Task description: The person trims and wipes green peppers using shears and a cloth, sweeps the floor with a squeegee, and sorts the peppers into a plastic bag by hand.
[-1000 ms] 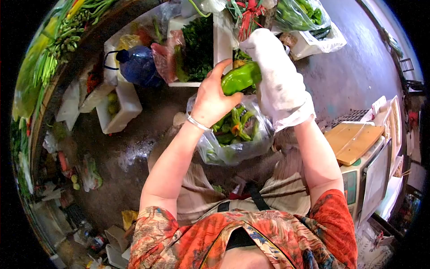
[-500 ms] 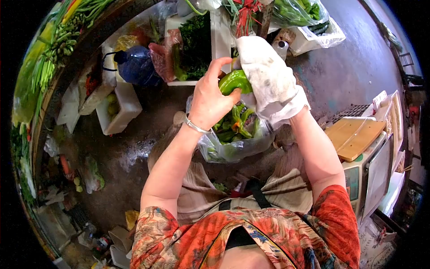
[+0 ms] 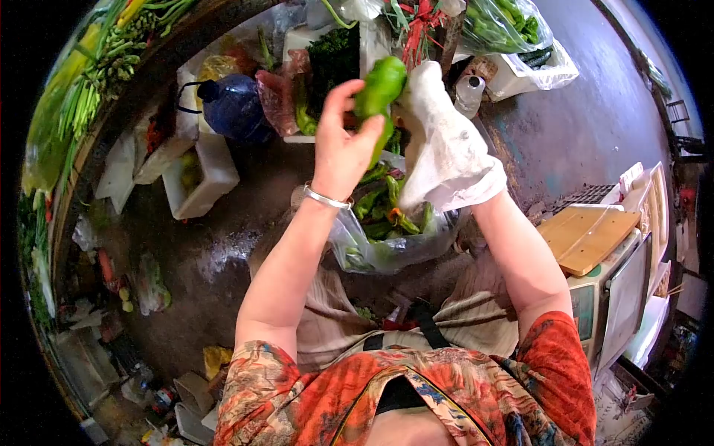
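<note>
My left hand (image 3: 338,149), with a silver bangle at the wrist, grips a long green pepper (image 3: 381,89) between thumb and fingers. The pepper points up and away from me, slightly blurred. A stained white cloth covering (image 3: 454,160) encloses my right hand (image 3: 435,119), so its fingers are hidden. That hand is just right of the pepper; whether they touch I cannot tell. Below both hands, a clear plastic bag (image 3: 398,259) holds several green peppers (image 3: 378,204), one with a reddish-orange patch.
Behind my left hand is a white foam box (image 3: 297,139) of dark leafy greens (image 3: 332,59). A blue jug (image 3: 234,111) stands to the left. At right are a scale (image 3: 625,297) and a wooden board (image 3: 589,236). Bagged green peppers (image 3: 506,26) lie at the far right.
The pepper has turned from lying crosswise between my hands to pointing upward in my left hand. My covered right hand has tilted and no longer overlaps the pepper's end.
</note>
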Demonstrator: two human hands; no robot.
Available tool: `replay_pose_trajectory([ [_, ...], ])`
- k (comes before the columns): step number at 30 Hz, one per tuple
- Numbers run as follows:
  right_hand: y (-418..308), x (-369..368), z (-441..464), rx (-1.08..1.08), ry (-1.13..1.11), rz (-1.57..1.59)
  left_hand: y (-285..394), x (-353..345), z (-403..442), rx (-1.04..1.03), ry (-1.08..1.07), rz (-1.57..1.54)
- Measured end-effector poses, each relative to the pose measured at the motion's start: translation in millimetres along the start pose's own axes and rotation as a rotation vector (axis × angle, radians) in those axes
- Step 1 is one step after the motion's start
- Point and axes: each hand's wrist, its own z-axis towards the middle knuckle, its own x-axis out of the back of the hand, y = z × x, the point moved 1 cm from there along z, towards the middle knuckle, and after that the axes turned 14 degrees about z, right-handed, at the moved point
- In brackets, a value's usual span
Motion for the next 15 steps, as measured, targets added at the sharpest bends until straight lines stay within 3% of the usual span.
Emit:
replay_pose_trajectory([
  [3,0,-9,-1,-0.013,-0.008,0.062,7,-7,-8,-0.09,-0.226,0.025],
  [5,8,-11,1,0.119,0.054,0.0,11,-5,-7,0.044,-0.208,-0.183],
  [9,17,-18,1,0.398,0.168,-0.202,8,13,8,0.125,-0.126,-0.153],
  [15,15,-16,-10,0.489,0.117,-0.28,13,13,4,0.327,-0.248,-0.233],
])
